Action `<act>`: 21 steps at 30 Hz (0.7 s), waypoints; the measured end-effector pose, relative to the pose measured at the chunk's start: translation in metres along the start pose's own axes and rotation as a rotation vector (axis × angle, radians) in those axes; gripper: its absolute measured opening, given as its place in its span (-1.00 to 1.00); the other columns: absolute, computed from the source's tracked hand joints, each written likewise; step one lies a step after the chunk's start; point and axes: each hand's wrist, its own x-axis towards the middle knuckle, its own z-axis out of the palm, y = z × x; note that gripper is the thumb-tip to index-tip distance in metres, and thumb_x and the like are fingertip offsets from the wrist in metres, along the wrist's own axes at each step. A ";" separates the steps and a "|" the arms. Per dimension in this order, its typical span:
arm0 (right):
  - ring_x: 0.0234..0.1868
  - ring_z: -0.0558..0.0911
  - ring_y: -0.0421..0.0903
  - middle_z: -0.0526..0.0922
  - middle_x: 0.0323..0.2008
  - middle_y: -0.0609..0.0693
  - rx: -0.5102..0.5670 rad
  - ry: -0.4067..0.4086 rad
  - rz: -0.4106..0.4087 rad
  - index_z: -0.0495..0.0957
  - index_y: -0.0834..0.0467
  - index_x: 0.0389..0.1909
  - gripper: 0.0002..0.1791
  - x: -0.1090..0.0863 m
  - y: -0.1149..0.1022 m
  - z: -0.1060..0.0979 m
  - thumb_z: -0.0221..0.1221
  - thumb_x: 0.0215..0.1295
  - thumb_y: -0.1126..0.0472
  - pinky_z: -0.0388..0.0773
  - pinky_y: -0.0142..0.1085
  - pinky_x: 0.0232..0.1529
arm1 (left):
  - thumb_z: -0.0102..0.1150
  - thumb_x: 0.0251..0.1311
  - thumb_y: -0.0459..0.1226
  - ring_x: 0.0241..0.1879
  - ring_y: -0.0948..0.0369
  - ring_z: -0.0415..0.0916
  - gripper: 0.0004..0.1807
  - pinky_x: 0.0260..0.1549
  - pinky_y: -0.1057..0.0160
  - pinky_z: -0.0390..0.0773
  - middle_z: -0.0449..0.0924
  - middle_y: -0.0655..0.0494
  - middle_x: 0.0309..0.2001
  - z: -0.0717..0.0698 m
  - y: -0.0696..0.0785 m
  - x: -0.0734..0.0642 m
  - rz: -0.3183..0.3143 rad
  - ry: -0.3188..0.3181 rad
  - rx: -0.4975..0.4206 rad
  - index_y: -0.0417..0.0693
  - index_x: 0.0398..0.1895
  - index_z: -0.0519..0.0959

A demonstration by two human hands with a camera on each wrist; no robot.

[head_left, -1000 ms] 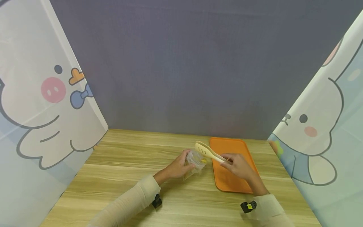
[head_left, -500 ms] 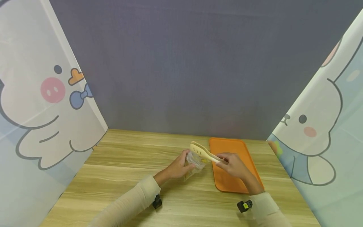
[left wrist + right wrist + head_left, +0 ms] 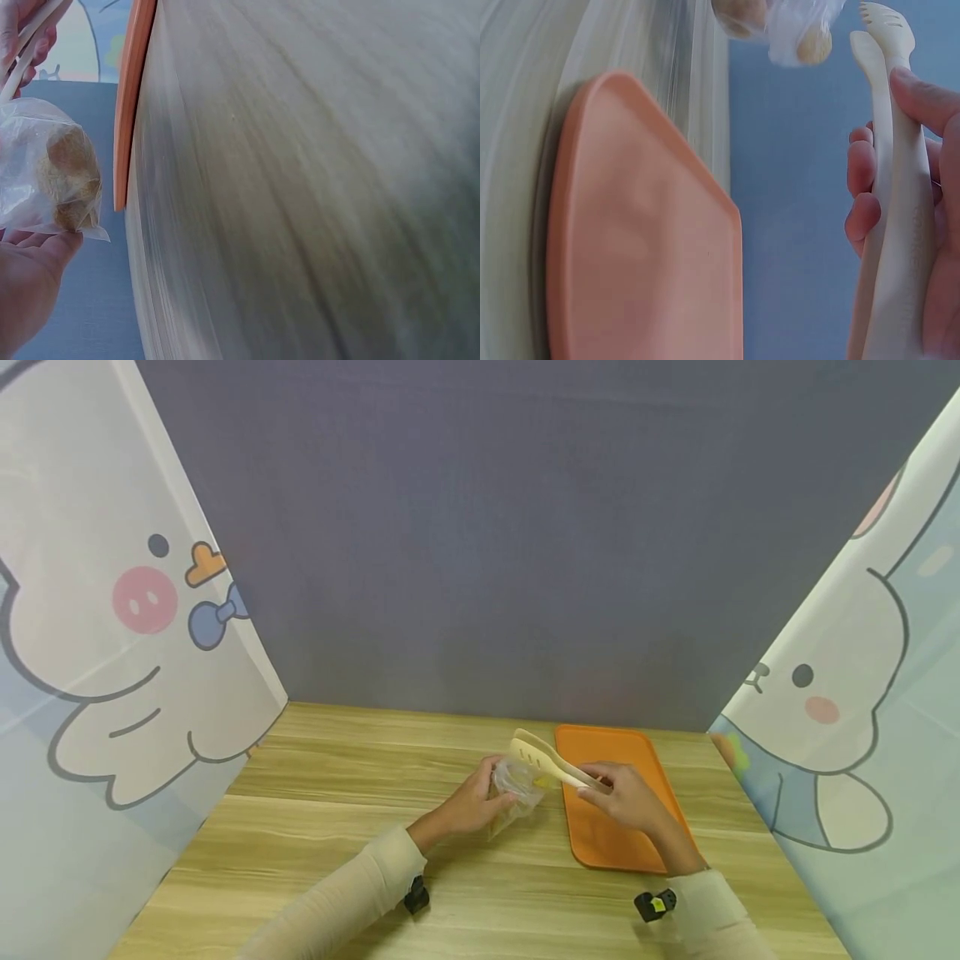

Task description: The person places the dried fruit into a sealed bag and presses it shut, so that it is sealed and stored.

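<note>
My left hand [image 3: 468, 802] holds a clear plastic bag [image 3: 513, 793] up over the table, thumb toward me. In the left wrist view, brown rounded lumps that look like bread or pastry [image 3: 71, 176] show through the plastic. A small yellow patch [image 3: 545, 782] shows at the bag's right side. Cream-coloured tongs [image 3: 906, 187] are gripped in my right hand [image 3: 628, 797], with fingers and thumb around their arms. The slotted tips point left, just above the bag's upper right side. In the right wrist view those tips stand slightly apart with nothing between them.
An orange tray [image 3: 600, 839] lies on the wood-grain table [image 3: 360, 768] under my right hand, with no items visible on it. A grey panel [image 3: 480, 543] stands behind the table, and cartoon-printed panels flank both sides.
My right hand moves the tongs left over the bag, then slightly back to the right. The left hand keeps the bag almost still.
</note>
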 end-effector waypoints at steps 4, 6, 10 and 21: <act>-0.50 0.48 -0.37 0.75 -0.17 0.05 -0.011 0.029 0.011 0.67 0.21 0.09 -0.63 -0.007 0.007 -0.007 0.36 0.31 0.16 0.48 -0.38 -0.52 | 0.10 0.48 -0.07 0.16 0.12 0.50 -0.26 0.15 0.12 0.53 0.42 -0.07 0.24 -0.001 0.000 0.000 -0.004 0.007 0.005 -0.20 0.52 0.03; -0.45 0.50 -0.37 0.75 -0.15 0.07 -0.019 0.051 0.006 0.68 0.22 0.07 -0.64 -0.011 0.012 -0.009 0.37 0.29 0.19 0.50 -0.38 -0.48 | 0.09 0.49 -0.07 0.16 0.11 0.50 -0.26 0.15 0.12 0.54 0.41 -0.08 0.25 -0.001 -0.001 -0.001 -0.001 0.003 0.004 -0.20 0.52 0.02; -0.45 0.48 -0.37 0.75 -0.15 0.11 -0.033 0.081 0.027 0.68 0.23 0.04 -0.66 -0.021 0.021 -0.014 0.37 0.27 0.22 0.49 -0.38 -0.49 | 0.08 0.49 -0.08 0.16 0.10 0.50 -0.27 0.14 0.14 0.55 0.40 -0.10 0.25 -0.001 -0.002 0.000 0.015 0.001 0.008 -0.19 0.51 0.01; -0.60 0.38 -0.34 0.73 -0.23 0.11 -0.093 0.122 0.185 0.62 0.30 0.15 -0.54 -0.045 0.039 -0.026 0.35 0.33 0.12 0.40 -0.37 -0.60 | 0.06 0.50 -0.11 0.18 0.05 0.51 -0.30 0.10 0.16 0.58 0.38 -0.13 0.27 -0.002 0.000 -0.001 0.028 0.008 -0.039 -0.21 0.50 0.01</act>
